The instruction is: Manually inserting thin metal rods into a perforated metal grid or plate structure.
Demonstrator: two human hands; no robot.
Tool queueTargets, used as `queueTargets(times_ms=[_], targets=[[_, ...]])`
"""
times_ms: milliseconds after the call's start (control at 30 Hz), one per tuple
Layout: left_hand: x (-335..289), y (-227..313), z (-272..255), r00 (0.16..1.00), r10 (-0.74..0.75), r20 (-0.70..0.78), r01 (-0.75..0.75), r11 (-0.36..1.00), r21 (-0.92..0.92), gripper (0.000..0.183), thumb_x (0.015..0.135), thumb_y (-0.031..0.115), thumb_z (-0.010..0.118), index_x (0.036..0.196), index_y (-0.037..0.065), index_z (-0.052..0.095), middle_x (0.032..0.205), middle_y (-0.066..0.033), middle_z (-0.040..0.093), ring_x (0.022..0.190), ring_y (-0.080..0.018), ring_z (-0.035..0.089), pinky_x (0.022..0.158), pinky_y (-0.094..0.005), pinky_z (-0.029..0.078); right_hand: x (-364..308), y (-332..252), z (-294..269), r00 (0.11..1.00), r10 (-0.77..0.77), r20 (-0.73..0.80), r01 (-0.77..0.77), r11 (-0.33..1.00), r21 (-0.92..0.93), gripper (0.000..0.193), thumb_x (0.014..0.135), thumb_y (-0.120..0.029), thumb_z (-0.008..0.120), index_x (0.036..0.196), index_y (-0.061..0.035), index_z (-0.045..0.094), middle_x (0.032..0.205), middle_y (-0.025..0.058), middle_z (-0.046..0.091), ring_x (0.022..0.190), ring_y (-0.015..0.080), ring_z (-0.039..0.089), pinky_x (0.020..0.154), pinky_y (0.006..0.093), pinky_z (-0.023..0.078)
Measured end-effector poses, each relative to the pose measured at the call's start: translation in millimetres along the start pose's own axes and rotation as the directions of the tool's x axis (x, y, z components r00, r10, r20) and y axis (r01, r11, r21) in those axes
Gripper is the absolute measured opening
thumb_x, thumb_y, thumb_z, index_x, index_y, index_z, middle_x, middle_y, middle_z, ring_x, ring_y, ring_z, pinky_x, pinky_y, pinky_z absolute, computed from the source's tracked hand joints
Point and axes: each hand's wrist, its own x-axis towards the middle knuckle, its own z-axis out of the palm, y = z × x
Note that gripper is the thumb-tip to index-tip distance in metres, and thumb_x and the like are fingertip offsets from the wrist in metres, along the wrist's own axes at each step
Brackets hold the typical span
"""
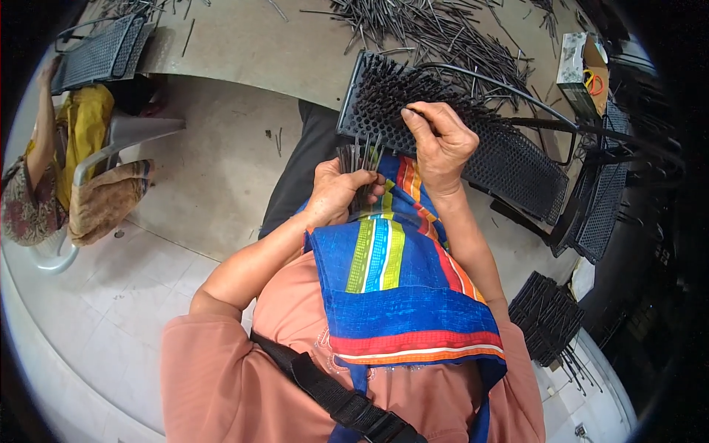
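A bundle of thin dark strips (357, 156) stands upright in my left hand (332, 193), its fingers closed around the lower part. My right hand (444, 144) is pinched just above a long black perforated panel (521, 171); whatever lies between thumb and fingertips is too small to make out. Many short black strips (385, 87) stick up densely from the holes at the panel's far left part, while its near right part shows bare holes. The panel slants from the table edge down to the right, beside my lap. A blue striped apron (399, 303) covers my lap.
Loose dark strips (443, 33) lie heaped on the table (244, 44). At the right are a box (574, 70) with scissors (593, 83), more perforated panels (607, 196) and a stack of dark rods (545, 317). A person (40, 188) sits left on a chair (144, 133), near another panel (103, 53).
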Motion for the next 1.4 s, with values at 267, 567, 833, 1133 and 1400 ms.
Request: queueTargets(times_ms=[267,567,833,1133,1400], targets=[[-2.6,4.5,3.9,1.0,0.014,-0.015,-0.015,0.997,-0.073,0.007,0.085,-0.005,0.06,0.092,-0.003,0.062,0.081,-0.0147,0.069,0.065,-0.0177,0.067,0.054,-0.0275,0.055,-6.3,-1.3,4.2,0.996,-0.047,0.071,0.055,0.991,-0.118,0.014,0.073,0.007,0.074,0.086,0.0013,0.071,0.068,0.0046,0.058,0.055,0.0093,0.05,0.049,0.0251,0.037],[-3.9,3.7,5.7,0.999,0.033,-0.012,-0.034,0.992,-0.123,0.007,0.086,-0.004,0.06,0.092,-0.004,0.062,0.083,-0.0153,0.069,0.066,-0.018,0.067,0.055,-0.0271,0.056,7.9,-5.9,-0.5,0.955,-0.222,0.199,0.27,0.926,-0.263,0.01,0.073,0.002,0.073,0.082,-0.0005,0.07,0.069,0.0093,0.06,0.06,0.0229,0.061,0.054,0.0324,0.047],[-7.8,6.7,9.0,0.999,-0.03,0.031,0.034,0.987,-0.156,0.011,0.086,-0.004,0.061,0.097,-0.004,0.062,0.086,-0.0159,0.069,0.071,-0.021,0.069,0.059,-0.0288,0.057,-10.3,-6.4,-14.2,0.934,-0.249,0.257,0.336,0.857,-0.391,0.01,0.071,-0.004,0.076,0.078,-0.0012,0.07,0.072,0.0073,0.061,0.059,0.0193,0.062,0.052,0.0315,0.046],[-10.4,-2.1,24.0,0.993,0.092,0.076,-0.094,0.995,0.018,0.015,0.084,-0.007,0.062,0.098,-0.002,0.066,0.087,-0.0114,0.07,0.072,-0.0195,0.069,0.062,-0.0289,0.059,-42.4,12.6,-25.8,0.631,0.634,0.447,-0.776,0.518,0.361,0.003,0.081,-0.001,0.071,0.081,0.0007,0.068,0.064,0.0003,0.06,0.048,0.0029,0.05,0.043,0.0193,0.036],[-3.6,-9.2,30.2,0.999,0.022,0.039,-0.022,1.0,0.005,0.014,0.085,-0.007,0.061,0.097,-0.001,0.065,0.087,-0.0116,0.069,0.074,-0.0199,0.07,0.06,-0.0308,0.058,-34.1,16.5,-49.3,0.717,0.542,0.439,-0.695,0.601,0.394,0.004,0.083,-0.002,0.068,0.085,0.0012,0.067,0.065,0.0005,0.061,0.049,0.004,0.051,0.045,0.0186,0.038]])
